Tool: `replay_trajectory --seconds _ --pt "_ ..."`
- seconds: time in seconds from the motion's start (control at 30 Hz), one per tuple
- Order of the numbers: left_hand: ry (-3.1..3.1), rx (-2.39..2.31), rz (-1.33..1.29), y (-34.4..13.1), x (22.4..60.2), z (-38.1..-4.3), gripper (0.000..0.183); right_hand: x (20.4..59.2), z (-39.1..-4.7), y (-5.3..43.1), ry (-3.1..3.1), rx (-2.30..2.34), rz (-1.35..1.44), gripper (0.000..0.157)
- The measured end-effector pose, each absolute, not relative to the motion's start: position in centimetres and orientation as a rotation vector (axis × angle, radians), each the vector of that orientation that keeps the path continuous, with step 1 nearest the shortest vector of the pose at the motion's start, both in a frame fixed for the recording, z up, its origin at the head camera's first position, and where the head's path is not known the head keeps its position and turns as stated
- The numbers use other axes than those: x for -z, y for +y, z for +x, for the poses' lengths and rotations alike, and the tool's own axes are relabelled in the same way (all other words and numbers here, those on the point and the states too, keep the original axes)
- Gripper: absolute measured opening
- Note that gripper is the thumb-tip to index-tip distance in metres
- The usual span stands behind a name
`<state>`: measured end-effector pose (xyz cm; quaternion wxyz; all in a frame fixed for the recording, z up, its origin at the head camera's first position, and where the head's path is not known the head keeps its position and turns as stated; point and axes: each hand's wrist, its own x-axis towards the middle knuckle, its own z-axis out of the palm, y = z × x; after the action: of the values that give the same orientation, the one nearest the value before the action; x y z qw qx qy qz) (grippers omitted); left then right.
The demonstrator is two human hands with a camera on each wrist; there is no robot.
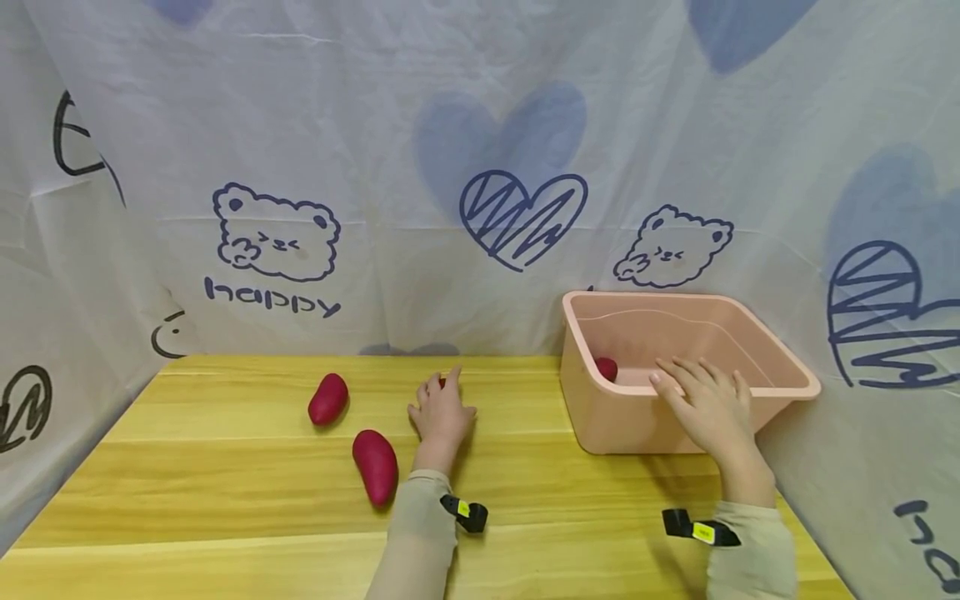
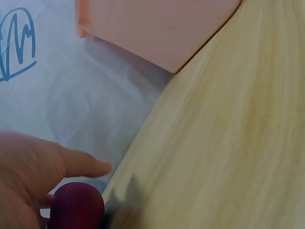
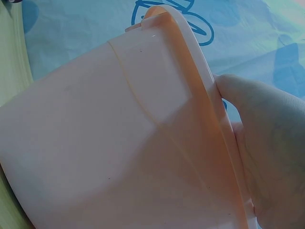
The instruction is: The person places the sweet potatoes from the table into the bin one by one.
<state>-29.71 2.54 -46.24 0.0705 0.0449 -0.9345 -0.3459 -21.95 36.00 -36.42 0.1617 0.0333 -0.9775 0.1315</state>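
Note:
My left hand (image 1: 441, 417) reaches over a dark-red sweet potato (image 1: 442, 382), mostly hidden beneath its spread fingers. In the left wrist view that sweet potato (image 2: 77, 206) lies close against the hand (image 2: 33, 176), with one digit stretched out straight past it. Two more sweet potatoes lie to the left, one farther back (image 1: 328, 399) and one nearer (image 1: 375, 467). My right hand (image 1: 708, 410) is over the near rim of a pink bin (image 1: 630, 425), fingers spread and fairly straight. Inside the bin, another dark-red sweet potato (image 1: 606, 368) shows at the left.
The wooden table (image 1: 240, 492) meets a hanging white cloth (image 1: 390, 267) printed with hearts and bears at its back and sides. The bin stands at the table's back right, beside the cloth. Each wrist wears a black strap (image 1: 471, 514).

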Motion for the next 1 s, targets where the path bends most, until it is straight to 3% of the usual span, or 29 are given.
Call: replay_trajectory --seconds 0.37,1.0 --pt "-2.808 1.028 0.121 2.33 46.57 -29.73 0.057 36.52 -21.86 36.03 -2.789 -0.369 0.093 0.06" --pt "-2.773 1.077 0.098 2.05 46.41 -29.87 0.057 36.5 -21.89 36.06 -2.802 -0.369 0.092 0.06"
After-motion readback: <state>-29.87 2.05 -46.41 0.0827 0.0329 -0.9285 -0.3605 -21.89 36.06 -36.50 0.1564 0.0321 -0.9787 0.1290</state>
